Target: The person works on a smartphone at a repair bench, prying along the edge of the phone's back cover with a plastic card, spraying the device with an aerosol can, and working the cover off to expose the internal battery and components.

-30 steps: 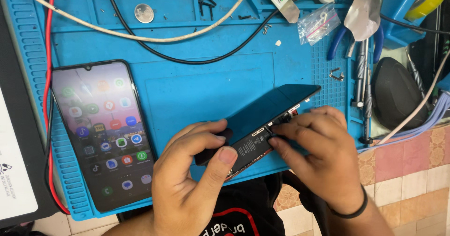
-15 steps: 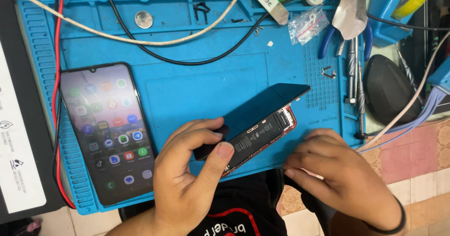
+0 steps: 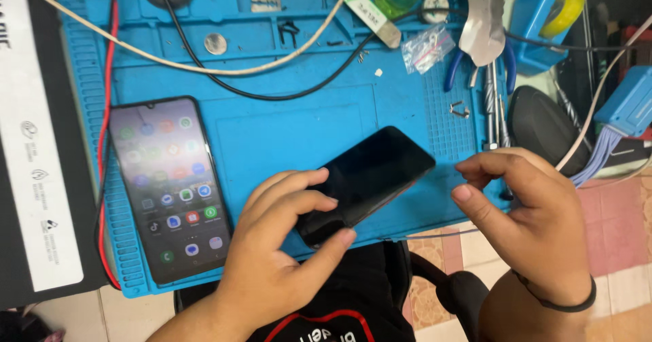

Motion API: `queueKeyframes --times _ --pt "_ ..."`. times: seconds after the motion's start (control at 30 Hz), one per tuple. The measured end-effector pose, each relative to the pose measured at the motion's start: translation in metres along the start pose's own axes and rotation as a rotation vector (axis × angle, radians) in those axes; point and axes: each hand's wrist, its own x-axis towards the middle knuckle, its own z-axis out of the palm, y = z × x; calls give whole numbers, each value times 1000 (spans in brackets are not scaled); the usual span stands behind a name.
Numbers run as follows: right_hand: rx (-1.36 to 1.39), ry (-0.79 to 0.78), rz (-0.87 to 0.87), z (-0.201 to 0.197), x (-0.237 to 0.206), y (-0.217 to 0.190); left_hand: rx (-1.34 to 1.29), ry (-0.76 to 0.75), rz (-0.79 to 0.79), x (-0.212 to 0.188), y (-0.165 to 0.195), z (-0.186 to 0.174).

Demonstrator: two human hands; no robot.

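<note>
Blue silicone repair mat (image 3: 285,128) covers most of the bench, its near edge running just under the hands and its ribbed left edge next to a black-and-white panel (image 3: 41,172) cut off at the frame's left. The left hand (image 3: 282,247) grips a dark phone (image 3: 363,182), thumb on its near lower corner and fingers curled over the left end; the phone sits tilted, screen black, resting on or just above the mat near the front edge, and which of the two is unclear. The right hand (image 3: 526,213) is off the phone, just to its right, fingers bent with thumb and forefinger tips pinched close; whether anything tiny sits between them cannot be told. A black band (image 3: 564,301) rings that wrist. Open mat lies between the dark phone and a second phone (image 3: 170,186) with a lit screen, lying flat at the left, well apart. More free mat sits behind the dark phone up to a black cable (image 3: 272,91) and a cream cable (image 3: 204,67) looping across. A red wire (image 3: 109,77) follows the left ribbing. The far right is crowded: blue-handled pliers (image 3: 451,70), metal drivers (image 3: 490,104), a small clear bag (image 3: 428,46), a blue tape holder (image 3: 547,19), a black round pad (image 3: 543,128). Top items are cut off by the frame. Beyond the mat's right edge, pink and patterned tiles (image 3: 611,226) show; dark clothing (image 3: 346,301) fills the bottom centre.
</note>
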Motion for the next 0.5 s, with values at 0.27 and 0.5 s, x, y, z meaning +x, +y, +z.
queueKeyframes --times 0.27,0.5 --pt "-87 -239 -486 8 42 -20 221 -200 111 3 8 -7" --pt "-195 -523 -623 33 67 -40 279 -217 194 -1 9 -11"
